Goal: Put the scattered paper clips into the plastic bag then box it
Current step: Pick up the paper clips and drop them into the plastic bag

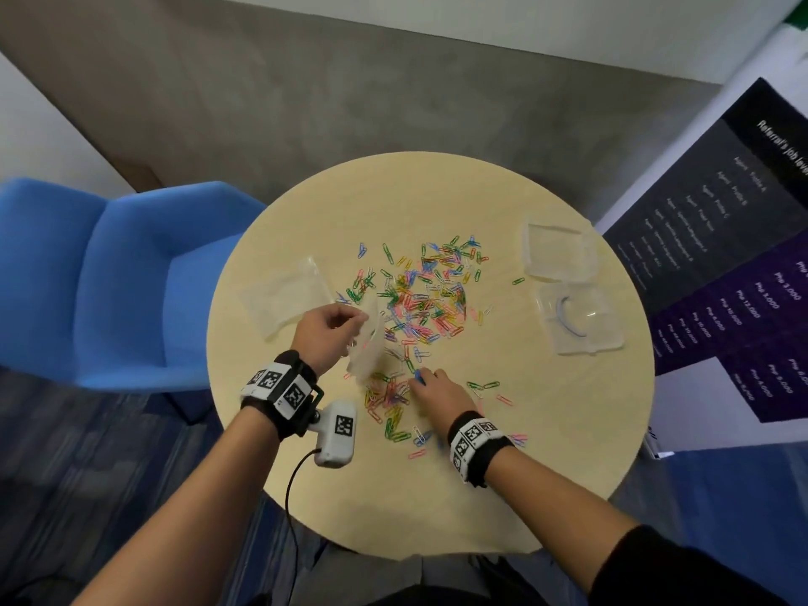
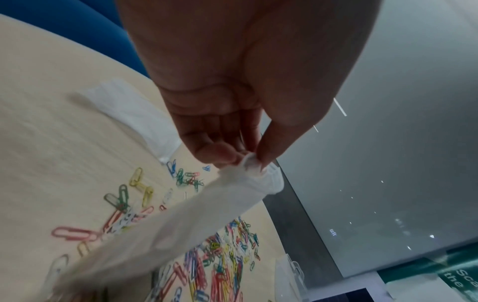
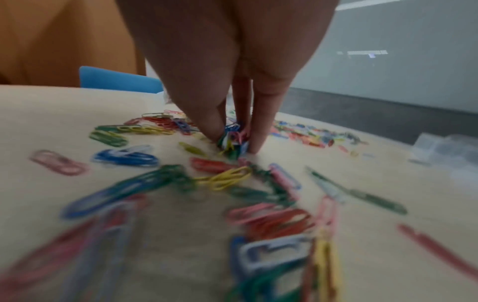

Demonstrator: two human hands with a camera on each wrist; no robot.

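Coloured paper clips (image 1: 419, 295) lie scattered over the middle of the round beige table (image 1: 546, 452). My left hand (image 1: 332, 330) pinches the top edge of a small clear plastic bag (image 1: 367, 343), which hangs down over the clips; in the left wrist view thumb and fingers (image 2: 222, 152) hold the bag (image 2: 181, 222) by its rim. My right hand (image 1: 430, 389) is down on the table, its fingertips (image 3: 212, 126) closed around a small bunch of clips (image 3: 232, 139). More clips (image 3: 225, 177) lie near the wrist.
Another clear plastic bag (image 1: 288, 299) lies flat at the table's left. Two clear plastic box parts (image 1: 557, 251) (image 1: 577, 317) sit at the right side. A blue armchair (image 1: 109, 277) stands left of the table, a dark poster (image 1: 721, 255) to the right.
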